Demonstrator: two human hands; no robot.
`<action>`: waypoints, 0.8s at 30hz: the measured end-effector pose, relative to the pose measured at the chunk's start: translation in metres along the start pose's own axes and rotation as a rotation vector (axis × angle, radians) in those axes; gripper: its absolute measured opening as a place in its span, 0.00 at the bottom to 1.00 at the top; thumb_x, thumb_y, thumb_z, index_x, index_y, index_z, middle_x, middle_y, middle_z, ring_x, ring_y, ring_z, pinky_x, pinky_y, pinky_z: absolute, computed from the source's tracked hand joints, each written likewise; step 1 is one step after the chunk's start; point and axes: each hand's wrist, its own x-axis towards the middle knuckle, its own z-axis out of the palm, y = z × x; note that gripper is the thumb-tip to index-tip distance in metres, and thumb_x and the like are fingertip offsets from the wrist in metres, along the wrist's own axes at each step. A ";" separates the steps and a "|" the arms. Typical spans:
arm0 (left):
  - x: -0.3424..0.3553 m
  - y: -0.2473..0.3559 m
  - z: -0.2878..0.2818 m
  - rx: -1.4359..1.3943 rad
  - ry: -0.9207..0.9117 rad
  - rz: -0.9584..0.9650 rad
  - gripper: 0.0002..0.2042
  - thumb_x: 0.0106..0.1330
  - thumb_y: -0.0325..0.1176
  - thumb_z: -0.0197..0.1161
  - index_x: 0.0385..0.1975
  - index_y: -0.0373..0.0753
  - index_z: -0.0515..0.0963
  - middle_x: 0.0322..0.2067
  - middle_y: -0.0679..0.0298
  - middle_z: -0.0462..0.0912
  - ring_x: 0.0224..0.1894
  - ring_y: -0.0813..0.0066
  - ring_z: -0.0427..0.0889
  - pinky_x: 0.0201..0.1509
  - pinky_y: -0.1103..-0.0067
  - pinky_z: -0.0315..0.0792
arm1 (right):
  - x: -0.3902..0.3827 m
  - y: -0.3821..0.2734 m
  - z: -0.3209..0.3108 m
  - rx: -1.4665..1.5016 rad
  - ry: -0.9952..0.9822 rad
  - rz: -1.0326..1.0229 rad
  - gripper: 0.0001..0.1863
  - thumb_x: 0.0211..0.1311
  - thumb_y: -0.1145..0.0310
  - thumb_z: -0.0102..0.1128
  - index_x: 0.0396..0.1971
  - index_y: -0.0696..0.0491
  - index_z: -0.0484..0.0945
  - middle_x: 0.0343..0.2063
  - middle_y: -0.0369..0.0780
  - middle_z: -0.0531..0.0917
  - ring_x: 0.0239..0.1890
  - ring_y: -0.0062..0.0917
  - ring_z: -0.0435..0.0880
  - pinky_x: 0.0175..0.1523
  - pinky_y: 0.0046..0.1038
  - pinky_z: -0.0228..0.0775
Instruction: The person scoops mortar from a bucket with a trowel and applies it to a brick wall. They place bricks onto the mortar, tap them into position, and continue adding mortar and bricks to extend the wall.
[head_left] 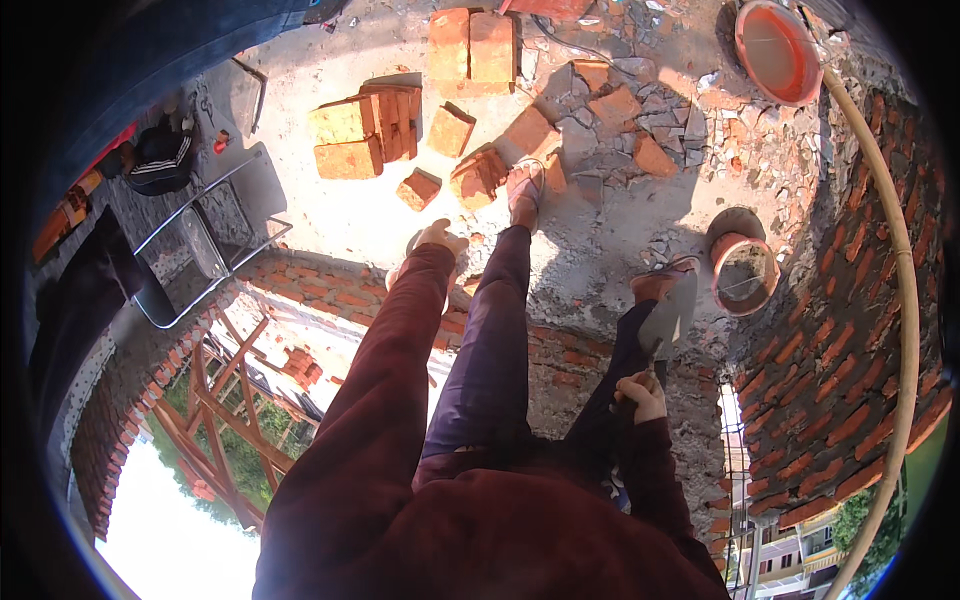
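My left hand [440, 238] reaches forward over the sunlit floor, fingers apart, with nothing visible in it. Just beyond it lie a small broken brick [418, 189] and a cluster of brick pieces [478, 180], close to my left foot. In my right hand [642, 395], fingers wrapped round its handle, is a trowel. Its grey blade [670, 315] points forward, over my right foot. To the right of the blade stands a small reddish bucket [745, 275] with grey matter inside.
Stacked bricks [365, 130] and a brick pair [472, 48] stand ahead. Rubble [650, 120] spreads toward a larger red tub [778, 50]. A bamboo pole [895, 230] crosses before the right brick wall [860, 330]. At left are a metal frame [205, 245] and a person [160, 160].
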 end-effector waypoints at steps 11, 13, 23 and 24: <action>0.230 0.161 0.081 0.333 0.140 0.357 0.71 0.45 0.65 0.79 0.80 0.44 0.34 0.79 0.44 0.37 0.80 0.49 0.50 0.75 0.69 0.66 | 0.069 0.085 0.088 0.001 -0.063 0.387 0.10 0.53 0.68 0.70 0.28 0.57 0.78 0.24 0.40 0.84 0.25 0.26 0.83 0.34 0.29 0.74; 0.248 0.162 0.114 0.366 0.338 0.373 0.71 0.44 0.72 0.74 0.80 0.41 0.36 0.63 0.46 0.64 0.49 0.62 0.77 0.58 0.65 0.77 | 0.072 0.078 0.087 0.013 -0.049 0.404 0.10 0.53 0.69 0.70 0.30 0.58 0.78 0.24 0.40 0.83 0.27 0.26 0.83 0.35 0.29 0.75; 0.163 0.189 0.034 -0.965 -0.673 0.114 0.33 0.61 0.31 0.67 0.67 0.32 0.66 0.55 0.52 0.79 0.54 0.58 0.84 0.58 0.64 0.80 | 0.034 0.038 0.069 0.332 0.011 0.165 0.09 0.47 0.71 0.68 0.25 0.54 0.75 0.32 0.42 0.82 0.30 0.27 0.81 0.39 0.30 0.75; 0.114 0.200 0.015 -0.998 -0.637 0.010 0.30 0.63 0.30 0.63 0.66 0.32 0.67 0.56 0.51 0.80 0.57 0.56 0.83 0.60 0.60 0.80 | 0.026 0.036 0.060 0.445 -0.026 0.103 0.10 0.46 0.71 0.68 0.26 0.53 0.74 0.36 0.42 0.82 0.33 0.28 0.82 0.40 0.30 0.75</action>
